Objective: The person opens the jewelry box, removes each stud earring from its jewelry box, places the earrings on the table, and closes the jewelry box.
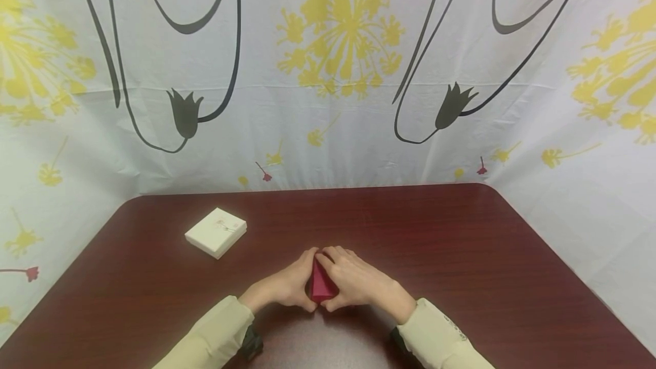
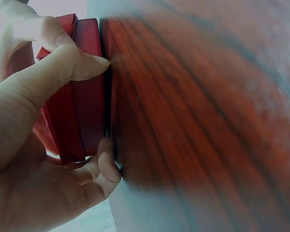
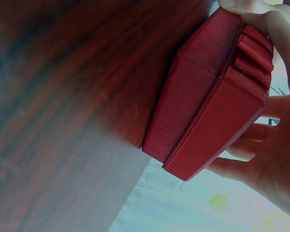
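Note:
A small red box point(image 1: 322, 285) stands on the dark wooden table between my two hands, near the middle. Its textured lower part and a slightly wider lid show in the right wrist view, with a raised ribbon-like strip point(image 3: 255, 52) on top. My left hand point(image 1: 289, 282) grips the box from the left, its thumb point(image 2: 84, 65) lying across the side down by the table. From the right, my right hand point(image 1: 356, 279) curls round the other side, thumb toward me and fingers at the far end. Both hands nearly meet at the box's front and back, covering much of it.
A white flat box point(image 1: 216, 232) with a small printed design lies at the left of the table point(image 1: 435, 232). Behind and beside the table hangs a white curtain point(image 1: 348, 130) with yellow and grey flower prints.

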Demonstrator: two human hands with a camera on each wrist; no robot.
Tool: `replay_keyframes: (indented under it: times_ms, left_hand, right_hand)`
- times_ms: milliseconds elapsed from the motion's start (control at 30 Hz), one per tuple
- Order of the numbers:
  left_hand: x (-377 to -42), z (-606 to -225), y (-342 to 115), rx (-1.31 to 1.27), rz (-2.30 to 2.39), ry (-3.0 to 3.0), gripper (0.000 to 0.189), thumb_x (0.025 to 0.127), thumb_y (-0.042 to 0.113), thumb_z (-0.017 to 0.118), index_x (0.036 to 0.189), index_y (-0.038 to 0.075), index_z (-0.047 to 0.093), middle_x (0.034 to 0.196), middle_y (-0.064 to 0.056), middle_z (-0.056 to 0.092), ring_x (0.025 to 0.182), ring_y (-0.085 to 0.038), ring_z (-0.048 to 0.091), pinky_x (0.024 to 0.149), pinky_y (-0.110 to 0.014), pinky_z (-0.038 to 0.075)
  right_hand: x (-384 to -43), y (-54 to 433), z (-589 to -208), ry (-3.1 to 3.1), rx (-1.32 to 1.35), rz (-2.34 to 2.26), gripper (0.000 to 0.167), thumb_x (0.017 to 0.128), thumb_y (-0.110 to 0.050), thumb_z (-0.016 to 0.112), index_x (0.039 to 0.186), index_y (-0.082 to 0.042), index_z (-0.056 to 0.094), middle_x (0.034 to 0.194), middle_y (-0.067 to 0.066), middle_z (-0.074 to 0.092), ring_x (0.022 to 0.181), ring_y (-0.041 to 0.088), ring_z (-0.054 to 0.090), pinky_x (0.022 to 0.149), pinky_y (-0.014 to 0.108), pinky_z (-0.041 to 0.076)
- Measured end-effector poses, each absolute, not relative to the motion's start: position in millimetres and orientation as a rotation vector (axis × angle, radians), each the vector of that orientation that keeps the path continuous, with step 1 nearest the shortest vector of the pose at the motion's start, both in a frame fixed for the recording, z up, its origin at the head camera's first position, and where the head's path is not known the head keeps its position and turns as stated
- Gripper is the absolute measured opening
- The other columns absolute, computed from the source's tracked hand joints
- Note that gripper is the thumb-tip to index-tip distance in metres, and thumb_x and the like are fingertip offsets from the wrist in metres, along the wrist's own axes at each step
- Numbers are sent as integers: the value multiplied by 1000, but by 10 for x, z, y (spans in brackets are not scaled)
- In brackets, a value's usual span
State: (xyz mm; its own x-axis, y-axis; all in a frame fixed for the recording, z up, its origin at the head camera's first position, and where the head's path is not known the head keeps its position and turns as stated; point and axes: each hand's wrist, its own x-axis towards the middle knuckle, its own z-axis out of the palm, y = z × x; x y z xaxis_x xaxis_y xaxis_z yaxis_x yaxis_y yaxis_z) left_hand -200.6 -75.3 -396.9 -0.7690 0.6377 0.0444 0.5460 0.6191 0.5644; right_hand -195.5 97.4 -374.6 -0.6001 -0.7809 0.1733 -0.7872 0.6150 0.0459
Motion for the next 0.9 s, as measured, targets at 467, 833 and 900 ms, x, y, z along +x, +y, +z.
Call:
replay_keyframes:
  times_ms: [467, 833, 900]
  left_hand:
    - [-2005, -3979, -755, 1016, 854, 2685, 94, 50, 5, 79, 125, -10, 23, 119, -19, 37, 110, -26, 43, 95, -38, 37]
    - [-2007, -3964, -758, 1015, 845, 2679, 93, 52, 5, 79, 125, -10, 23, 120, -19, 36, 111, -26, 42, 95, -38, 37]
    - [-2007, -3963, -758, 1016, 850, 2676, 92, 51, 5, 79, 124, -9, 24, 119, -19, 36, 110, -26, 43, 95, -38, 37]
  right_hand:
    - [-1943, 973, -3739, -2665, 1304, 43, 81, 62, -46, 70, 122, 3, 48, 114, 12, 49, 103, 22, 48, 87, 36, 43]
    - [-1952, 973, -3733, -2687, 1319, 49, 81, 63, -44, 70, 123, 5, 46, 115, 13, 48, 105, 25, 48, 92, 38, 41]
    - [-1955, 973, -3733, -2689, 1324, 50, 81, 64, -43, 70, 123, 5, 46, 115, 13, 48, 106, 25, 48, 93, 38, 40]
